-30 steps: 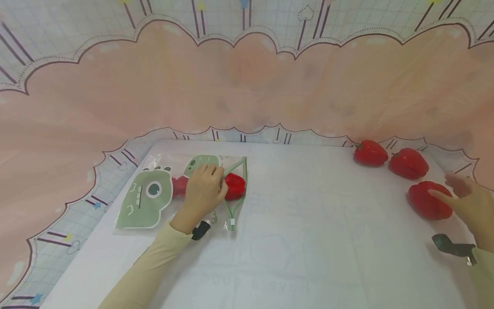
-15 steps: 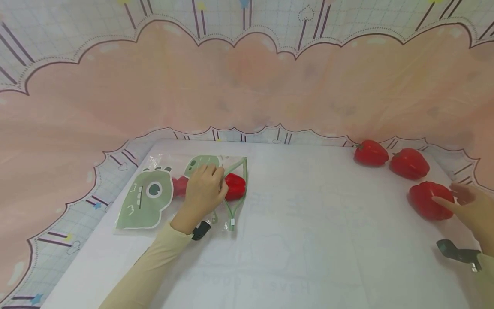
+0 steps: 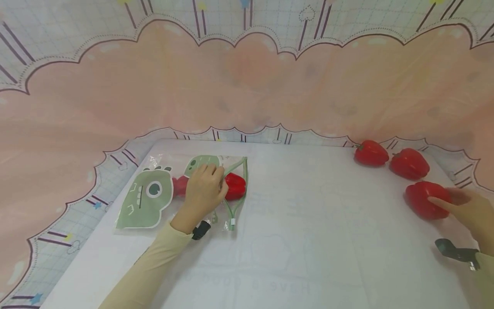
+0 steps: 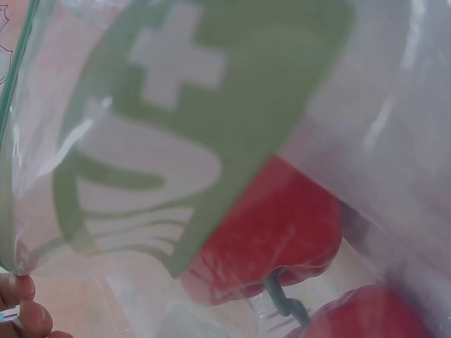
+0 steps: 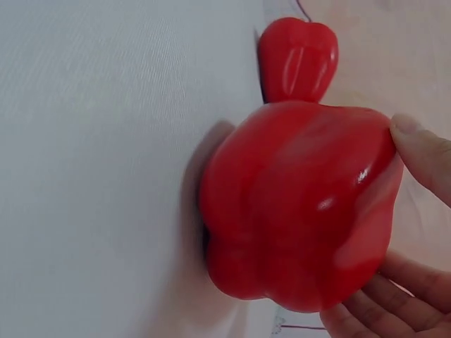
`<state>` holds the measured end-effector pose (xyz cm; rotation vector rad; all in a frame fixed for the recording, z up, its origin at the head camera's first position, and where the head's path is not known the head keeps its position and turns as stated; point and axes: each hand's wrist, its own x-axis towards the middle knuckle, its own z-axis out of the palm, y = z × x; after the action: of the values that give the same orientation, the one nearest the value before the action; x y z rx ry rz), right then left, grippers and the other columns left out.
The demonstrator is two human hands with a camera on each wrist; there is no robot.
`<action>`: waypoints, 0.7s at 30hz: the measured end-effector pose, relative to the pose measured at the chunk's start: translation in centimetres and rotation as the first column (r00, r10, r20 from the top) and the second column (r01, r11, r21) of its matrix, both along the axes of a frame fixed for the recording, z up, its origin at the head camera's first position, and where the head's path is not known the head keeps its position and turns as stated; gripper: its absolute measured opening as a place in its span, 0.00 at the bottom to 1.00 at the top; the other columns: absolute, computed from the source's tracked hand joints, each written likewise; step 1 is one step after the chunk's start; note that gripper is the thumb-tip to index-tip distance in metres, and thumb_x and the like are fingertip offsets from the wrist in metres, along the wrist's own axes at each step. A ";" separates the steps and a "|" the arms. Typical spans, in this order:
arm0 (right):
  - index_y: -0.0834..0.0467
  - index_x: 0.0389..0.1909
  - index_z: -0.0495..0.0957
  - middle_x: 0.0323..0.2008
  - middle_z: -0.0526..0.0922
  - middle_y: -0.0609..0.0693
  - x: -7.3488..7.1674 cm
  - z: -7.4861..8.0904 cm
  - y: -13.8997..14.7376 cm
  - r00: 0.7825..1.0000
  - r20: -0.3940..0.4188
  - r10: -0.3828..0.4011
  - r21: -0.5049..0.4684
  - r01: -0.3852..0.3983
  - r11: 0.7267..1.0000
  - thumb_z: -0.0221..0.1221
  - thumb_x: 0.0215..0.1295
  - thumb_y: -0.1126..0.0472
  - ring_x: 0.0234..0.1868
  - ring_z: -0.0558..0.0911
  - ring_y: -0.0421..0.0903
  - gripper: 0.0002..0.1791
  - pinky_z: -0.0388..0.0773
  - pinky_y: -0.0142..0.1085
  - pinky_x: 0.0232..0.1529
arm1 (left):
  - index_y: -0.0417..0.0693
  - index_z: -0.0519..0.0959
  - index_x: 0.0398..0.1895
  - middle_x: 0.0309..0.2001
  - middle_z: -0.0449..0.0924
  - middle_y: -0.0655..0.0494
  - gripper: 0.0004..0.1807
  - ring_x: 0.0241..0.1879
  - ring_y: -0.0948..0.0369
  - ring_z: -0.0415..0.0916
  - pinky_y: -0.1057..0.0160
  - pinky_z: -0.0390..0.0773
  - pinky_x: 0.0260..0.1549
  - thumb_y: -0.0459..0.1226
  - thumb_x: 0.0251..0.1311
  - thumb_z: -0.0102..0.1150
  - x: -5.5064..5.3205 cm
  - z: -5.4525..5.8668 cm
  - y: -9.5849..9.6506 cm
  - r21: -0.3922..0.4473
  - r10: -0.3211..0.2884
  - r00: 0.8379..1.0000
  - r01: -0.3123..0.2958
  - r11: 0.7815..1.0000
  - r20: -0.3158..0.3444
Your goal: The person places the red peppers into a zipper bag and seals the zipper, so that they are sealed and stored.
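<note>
A clear zip bag (image 3: 146,206) with green dinosaur prints and a green zipper edge lies at the left of the table. My left hand (image 3: 204,186) pinches its upper layer by the mouth, holding it raised. Inside show red bell peppers (image 4: 282,218), one with a green stem, seen through the plastic. At the far right, my right hand (image 3: 468,208) grips another red bell pepper (image 3: 426,199) from its right side. The right wrist view has the thumb (image 5: 423,155) on one side of this pepper and the curled fingers (image 5: 387,303) on the other.
Two more red bell peppers, a left one (image 3: 371,153) and a right one (image 3: 409,164), sit at the table's back right. A white cover (image 3: 308,240) lies over the table. Behind hangs a patterned pink curtain (image 3: 247,86).
My right hand has closed its fingers around the nearest loose pepper, which has shifted slightly left. The left hand and bag have stayed put.
</note>
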<state>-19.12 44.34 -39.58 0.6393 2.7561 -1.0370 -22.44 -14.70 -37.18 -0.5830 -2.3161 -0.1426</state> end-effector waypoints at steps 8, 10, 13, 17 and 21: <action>0.68 0.71 0.40 0.65 0.51 0.76 -0.6 -0.5 -0.6 0.995 -0.077 0.063 0.033 -0.061 0.998 0.54 0.59 0.37 0.59 0.54 0.75 0.54 0.60 0.72 0.50 | 0.40 0.76 0.26 0.23 0.74 0.49 0.04 0.25 0.53 0.70 0.60 0.71 0.25 0.32 0.46 0.58 0.1 0.0 0.0 0.000 0.005 1.000 -0.005 1.000 0.009; 0.67 0.71 0.40 0.65 0.53 0.76 -0.7 -0.7 -0.6 0.993 -0.083 0.090 0.038 -0.087 0.996 0.55 0.58 0.37 0.58 0.55 0.75 0.55 0.61 0.71 0.50 | 0.40 0.75 0.25 0.22 0.74 0.49 0.04 0.25 0.54 0.70 0.60 0.71 0.25 0.32 0.45 0.58 0.1 0.0 0.0 0.001 0.003 1.000 -0.003 1.000 0.008; 0.67 0.71 0.38 0.64 0.54 0.77 -0.8 -0.9 -0.4 0.991 -0.070 0.113 0.061 -0.109 0.992 0.57 0.57 0.37 0.57 0.57 0.75 0.57 0.63 0.70 0.49 | 0.41 0.75 0.25 0.22 0.74 0.49 0.03 0.24 0.54 0.70 0.60 0.71 0.25 0.32 0.45 0.58 0.1 0.0 0.0 0.001 0.000 1.000 0.000 1.000 0.006; 0.69 0.70 0.35 0.62 0.53 0.80 -0.9 -1.2 0.0 0.990 -0.048 0.134 0.091 -0.129 0.987 0.59 0.55 0.36 0.56 0.56 0.75 0.60 0.64 0.70 0.48 | 0.41 0.75 0.25 0.22 0.74 0.49 0.04 0.25 0.54 0.70 0.60 0.71 0.25 0.32 0.45 0.58 0.0 0.0 0.0 -0.005 0.002 1.000 -0.002 1.000 0.006; 0.70 0.70 0.34 0.61 0.52 0.82 -1.0 -1.8 0.4 0.987 -0.056 0.154 0.105 -0.147 0.983 0.60 0.55 0.38 0.56 0.56 0.76 0.61 0.65 0.69 0.48 | 0.41 0.75 0.25 0.23 0.74 0.49 0.04 0.25 0.53 0.70 0.60 0.71 0.25 0.32 0.46 0.58 0.0 0.0 0.0 -0.011 0.006 1.000 -0.006 1.000 0.009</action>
<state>-20.14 44.72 -41.38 0.4078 2.8744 -0.9072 -22.40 -14.73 -37.22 -0.5825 -2.3287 -0.1303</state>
